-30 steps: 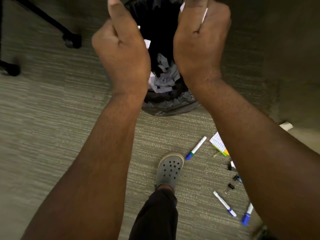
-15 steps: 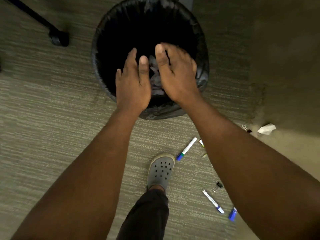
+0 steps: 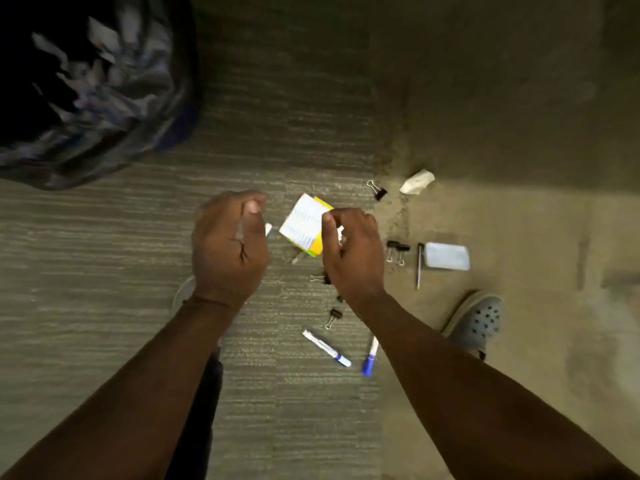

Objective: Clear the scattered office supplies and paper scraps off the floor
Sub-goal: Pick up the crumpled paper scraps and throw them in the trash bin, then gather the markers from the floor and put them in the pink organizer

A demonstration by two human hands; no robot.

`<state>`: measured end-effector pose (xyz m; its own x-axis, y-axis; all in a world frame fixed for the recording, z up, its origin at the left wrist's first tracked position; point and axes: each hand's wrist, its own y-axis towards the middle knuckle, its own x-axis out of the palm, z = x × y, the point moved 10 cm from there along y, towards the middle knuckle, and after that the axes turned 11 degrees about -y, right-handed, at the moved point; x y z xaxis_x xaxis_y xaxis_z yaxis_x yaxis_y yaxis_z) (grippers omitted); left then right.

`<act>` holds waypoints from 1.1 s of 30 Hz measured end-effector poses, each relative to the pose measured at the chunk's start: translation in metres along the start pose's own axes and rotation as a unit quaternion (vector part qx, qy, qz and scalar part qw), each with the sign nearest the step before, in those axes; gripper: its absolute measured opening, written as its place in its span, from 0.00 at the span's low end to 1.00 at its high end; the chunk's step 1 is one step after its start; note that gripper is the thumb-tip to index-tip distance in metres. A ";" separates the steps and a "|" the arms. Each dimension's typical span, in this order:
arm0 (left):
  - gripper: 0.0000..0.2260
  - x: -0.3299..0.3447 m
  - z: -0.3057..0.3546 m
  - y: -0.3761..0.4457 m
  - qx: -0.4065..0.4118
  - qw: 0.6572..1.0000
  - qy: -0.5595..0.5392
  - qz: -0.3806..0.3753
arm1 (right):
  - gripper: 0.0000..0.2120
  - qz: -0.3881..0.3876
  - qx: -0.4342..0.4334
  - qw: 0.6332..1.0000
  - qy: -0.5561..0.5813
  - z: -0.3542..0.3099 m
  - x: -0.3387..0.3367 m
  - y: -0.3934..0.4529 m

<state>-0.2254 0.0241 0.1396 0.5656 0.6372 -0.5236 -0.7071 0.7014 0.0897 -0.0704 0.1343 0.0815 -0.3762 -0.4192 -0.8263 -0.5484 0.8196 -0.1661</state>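
My left hand [image 3: 228,244] and my right hand [image 3: 353,251] hover over the carpet with fingers loosely curled, holding nothing. Between them a white and yellow notepad [image 3: 304,225] lies on the floor; my right fingertips overlap its edge in the view. Scattered around are binder clips [image 3: 398,251], another clip [image 3: 377,190], two blue-capped markers [image 3: 327,348] [image 3: 370,356], a pen [image 3: 419,265], a white flat case [image 3: 446,256] and a crumpled paper scrap [image 3: 417,181]. The black-lined trash bin [image 3: 166,133] with paper scraps inside stands at upper left.
My grey clog [image 3: 476,320] stands on the floor at the right, just below the pen and case. My other leg and shoe [image 3: 183,292] are mostly hidden under my left forearm. Striped carpet spreads left; a plainer floor patch lies right.
Both hands left the bin after dropping the paper in and now hang over the supplies. My view swung right, so the bin went to the upper left.
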 end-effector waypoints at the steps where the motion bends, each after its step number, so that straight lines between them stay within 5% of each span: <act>1: 0.13 0.024 -0.006 -0.010 -0.010 1.000 0.012 -0.021 | 0.07 -0.012 0.031 0.999 -0.011 0.036 -0.002 -0.004; 6: 0.08 0.133 -0.040 -0.043 -0.054 0.981 0.086 -0.166 | 0.09 -0.072 0.140 0.984 -0.080 0.175 -0.007 0.000; 12: 0.13 0.191 -0.094 -0.067 -0.165 0.936 0.197 -0.239 | 0.22 -0.132 0.019 0.956 -0.261 0.231 0.007 0.053; 15: 0.16 0.230 -0.092 -0.080 -0.057 0.888 0.293 -0.350 | 0.29 -0.152 -0.048 0.928 -0.336 0.236 0.021 0.081; 18: 0.23 0.251 -0.099 -0.087 -0.015 0.837 0.365 -0.407 | 0.26 -0.164 -0.092 0.911 -0.367 0.238 0.032 0.095; 22: 0.09 0.259 -0.104 -0.085 -0.003 0.823 0.378 -0.423 | 0.16 -0.136 -0.081 0.931 -0.330 0.242 0.030 0.099; 29: 0.07 0.238 -0.112 -0.075 -0.020 0.855 0.343 -0.387 | 0.18 -0.154 -0.064 0.917 -0.363 0.249 0.029 0.103; 33: 0.08 0.200 -0.124 -0.056 -0.070 0.897 0.316 -0.302 | 0.17 -0.133 -0.024 0.945 -0.298 0.239 0.025 0.094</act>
<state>-0.1250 0.0730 -0.0753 0.5405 -0.1845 -0.8208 -0.4243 0.7827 -0.4553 0.0475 0.2947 -0.0833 0.2588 -0.3019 -0.9175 -0.6027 0.6919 -0.3977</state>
